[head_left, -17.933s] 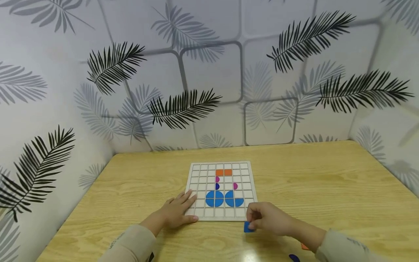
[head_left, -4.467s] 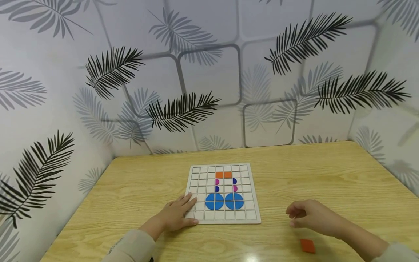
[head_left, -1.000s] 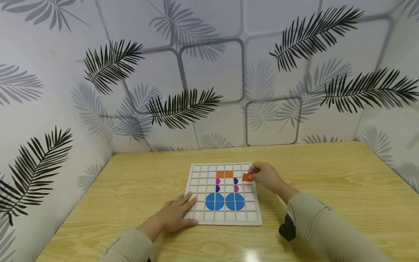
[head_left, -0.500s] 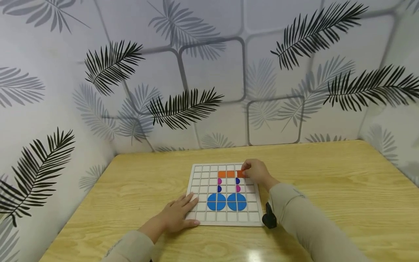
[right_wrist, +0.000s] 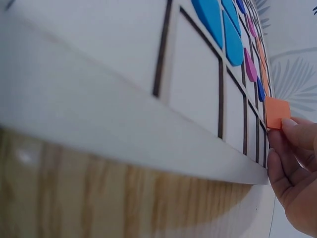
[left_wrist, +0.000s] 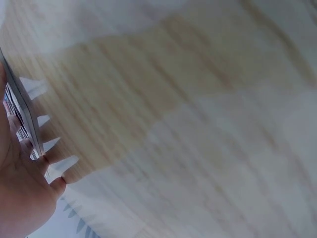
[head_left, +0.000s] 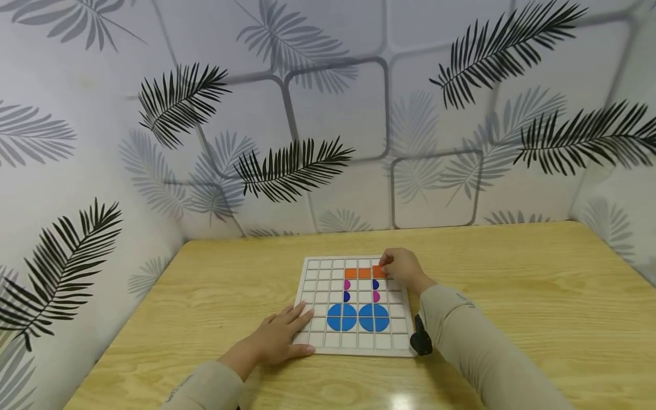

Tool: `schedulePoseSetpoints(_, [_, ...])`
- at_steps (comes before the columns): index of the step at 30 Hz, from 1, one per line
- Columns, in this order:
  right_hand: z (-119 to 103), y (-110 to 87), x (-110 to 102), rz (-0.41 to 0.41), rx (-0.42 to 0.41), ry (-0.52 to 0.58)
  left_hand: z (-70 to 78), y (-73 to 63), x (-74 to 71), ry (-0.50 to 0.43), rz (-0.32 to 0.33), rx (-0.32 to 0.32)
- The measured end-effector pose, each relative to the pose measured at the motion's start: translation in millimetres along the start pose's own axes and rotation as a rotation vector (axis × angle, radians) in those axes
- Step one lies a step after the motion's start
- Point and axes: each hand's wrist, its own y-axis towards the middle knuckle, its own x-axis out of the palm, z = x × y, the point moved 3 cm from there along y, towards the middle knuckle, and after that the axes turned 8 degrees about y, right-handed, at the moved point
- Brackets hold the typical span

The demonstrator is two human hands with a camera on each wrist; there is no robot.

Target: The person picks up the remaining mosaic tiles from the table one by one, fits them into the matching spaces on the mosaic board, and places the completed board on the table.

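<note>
A white grid board lies on the table. My left hand rests on its left edge with fingers straight and spread; in the left wrist view only part of that hand shows beside the board's side. My right hand pinches an orange square tile between thumb and fingers at the upper right of the grid. Left of it, two orange square tiles sit in the same row. Below are pink half-round tiles, dark blue half-round tiles and two blue discs made of quarter pieces.
The wooden table reaches back to a wall with a leaf pattern. A black device hangs under the right sleeve, by the board's right edge.
Earlier, a blue quarter and a dark blue half-round were added to the board. My right hand has since carried the orange tile leftward onto the top row. My left hand stays put.
</note>
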Motion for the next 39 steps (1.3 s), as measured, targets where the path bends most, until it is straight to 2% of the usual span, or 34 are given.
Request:
schedulePoseSetpoints(6, [-4, -1.0, -2, -0.028, -0.03, -0.012, -0.5, 0.6, -0.1, -0.003, 0.01, -0.01])
schedulePoseSetpoints(19, [-3, 2.3, 1, -0.07, -0.042, -0.173, 6.7, -3.9, -6.4, -0.018, -0.011, -0.011])
schedulePoseSetpoints(21, [2, 6.4, 3, -0.081, -0.038, -0.191, 7.7, -4.0, -7.3, -0.023, -0.012, -0.012])
schedulePoseSetpoints(23, [9, 9.9, 6, -0.091, -0.084, -0.206, 8.0, -3.8, -7.3, -0.024, -0.01, -0.01])
schedulePoseSetpoints(27, [77, 54.9, 26, -0.05, -0.245, -0.238, 8.6, -3.8, -6.4, -0.033, -0.004, -0.007])
schedulePoseSetpoints(30, [126, 86.5, 39, -0.047, -0.247, -0.265, 9.8, -3.0, -4.6, -0.036, 0.0, -0.004])
schedulePoseSetpoints(31, [134, 91.0, 41, -0.046, -0.251, -0.262, 10.2, -2.3, -3.8, -0.034, -0.002, 0.0])
schedulePoseSetpoints(32, [136, 92.3, 41, -0.068, -0.214, -0.253, 10.4, -1.7, -3.2, -0.034, -0.004, 0.001])
schedulePoseSetpoints(36, [122, 80.3, 34, -0.028, -0.204, -0.231, 10.9, 3.1, -3.5, -0.008, -0.013, 0.005])
schedulePoseSetpoints(39, [79, 46.8, 17, -0.023, -0.104, -0.184, 11.5, 6.9, -5.4, -0.003, -0.019, 0.006])
